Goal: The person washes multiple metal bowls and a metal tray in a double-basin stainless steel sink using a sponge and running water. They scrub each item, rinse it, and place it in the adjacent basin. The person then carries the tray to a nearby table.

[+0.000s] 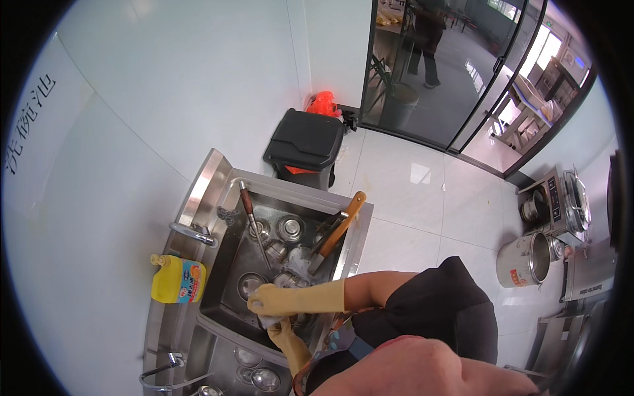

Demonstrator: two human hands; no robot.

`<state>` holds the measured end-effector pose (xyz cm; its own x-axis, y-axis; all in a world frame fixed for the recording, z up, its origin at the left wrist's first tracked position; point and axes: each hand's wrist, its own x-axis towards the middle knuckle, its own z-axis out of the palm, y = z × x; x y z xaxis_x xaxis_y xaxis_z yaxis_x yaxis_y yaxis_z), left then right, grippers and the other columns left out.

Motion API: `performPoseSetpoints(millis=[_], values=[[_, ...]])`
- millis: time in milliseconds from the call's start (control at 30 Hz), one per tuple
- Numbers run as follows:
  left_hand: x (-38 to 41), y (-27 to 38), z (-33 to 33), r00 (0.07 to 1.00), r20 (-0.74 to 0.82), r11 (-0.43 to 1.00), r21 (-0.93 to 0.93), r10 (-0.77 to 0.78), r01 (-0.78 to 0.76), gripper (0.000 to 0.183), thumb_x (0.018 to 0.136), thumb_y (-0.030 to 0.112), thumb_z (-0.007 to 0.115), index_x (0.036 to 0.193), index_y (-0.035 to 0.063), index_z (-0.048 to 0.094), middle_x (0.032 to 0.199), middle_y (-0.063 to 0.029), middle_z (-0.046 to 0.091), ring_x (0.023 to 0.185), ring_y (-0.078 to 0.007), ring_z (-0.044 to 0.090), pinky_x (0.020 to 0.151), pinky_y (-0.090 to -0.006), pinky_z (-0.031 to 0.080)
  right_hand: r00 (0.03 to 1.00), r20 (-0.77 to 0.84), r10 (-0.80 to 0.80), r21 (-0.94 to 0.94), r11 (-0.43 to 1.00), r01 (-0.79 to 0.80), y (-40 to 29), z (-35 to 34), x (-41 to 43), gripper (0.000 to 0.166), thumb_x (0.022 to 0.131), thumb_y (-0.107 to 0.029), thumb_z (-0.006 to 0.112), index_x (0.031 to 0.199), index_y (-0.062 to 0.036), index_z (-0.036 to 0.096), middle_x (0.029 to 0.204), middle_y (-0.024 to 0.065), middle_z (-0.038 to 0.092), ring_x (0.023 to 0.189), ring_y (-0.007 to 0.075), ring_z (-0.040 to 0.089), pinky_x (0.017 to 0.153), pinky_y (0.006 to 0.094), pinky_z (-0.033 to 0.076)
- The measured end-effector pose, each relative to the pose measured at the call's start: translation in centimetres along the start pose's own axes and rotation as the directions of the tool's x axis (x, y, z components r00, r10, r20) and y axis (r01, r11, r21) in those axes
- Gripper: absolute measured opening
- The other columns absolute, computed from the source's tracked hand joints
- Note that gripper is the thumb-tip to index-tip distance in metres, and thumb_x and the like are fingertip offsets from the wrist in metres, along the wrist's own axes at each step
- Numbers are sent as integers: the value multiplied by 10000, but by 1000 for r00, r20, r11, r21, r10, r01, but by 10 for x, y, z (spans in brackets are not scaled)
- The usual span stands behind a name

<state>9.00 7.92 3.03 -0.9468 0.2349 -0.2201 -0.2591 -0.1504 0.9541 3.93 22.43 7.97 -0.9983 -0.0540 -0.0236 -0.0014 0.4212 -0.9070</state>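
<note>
Both my hands wear yellow rubber gloves and work over the stainless steel sink (233,282). My right hand (270,299) has its fingers curled at some whitish, foamy material (270,321); its grip is partly hidden. Just below, my left hand (283,332) touches the same spot, partly covered by the right hand and a dark item. Several round metal bowls or lids, one of them a round metal vessel (290,228), lie in the basin. A wooden-handled utensil (247,200) leans at the back left, and a tool with a long wooden handle (342,230) leans on the right rim.
A yellow detergent bottle (178,279) stands by a faucet (193,233); a steel scourer (228,215) lies on the sink ledge. A second basin (223,346) holds metal ware. Beyond are a black bin (307,138), a large metal pot (522,260) and a person (426,44) behind glass.
</note>
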Motion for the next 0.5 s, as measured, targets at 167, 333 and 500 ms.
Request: performPoseSetpoints(millis=[167, 333, 500], values=[[-21, 28, 37, 991, 39, 986, -111, 130, -125, 174, 897, 105, 680, 1024, -6, 639, 969, -66, 666, 851, -131, 598, 809, -285, 490, 920, 258, -297, -272, 891, 364, 16, -41, 0, 255, 905, -241, 513, 1064, -93, 645, 1070, 158, 640, 1040, 350, 587, 881, 427, 470], [-19, 62, 72, 978, -25, 975, -85, 205, -207, 319, 934, 124, 636, 1210, -27, 581, 1015, -51, 651, 858, -112, 586, 761, -248, 498, 947, 309, -87, 197, 980, 25, 10, -20, -36, 255, 902, -229, 521, 1085, -92, 635, 1057, 159, 640, 1021, 359, 590, 868, 423, 475], [2, 28, 47, 987, 40, 988, 18, 156, -156, 288, 930, 168, 652, 1148, -13, 600, 984, -37, 655, 843, -112, 586, 741, -251, 481, 908, 333, 254, 865, 303, -401, 9, -13, -37, 259, 899, -217, 530, 1106, -91, 624, 1043, 160, 639, 1002, 368, 593, 855, 418, 480]])
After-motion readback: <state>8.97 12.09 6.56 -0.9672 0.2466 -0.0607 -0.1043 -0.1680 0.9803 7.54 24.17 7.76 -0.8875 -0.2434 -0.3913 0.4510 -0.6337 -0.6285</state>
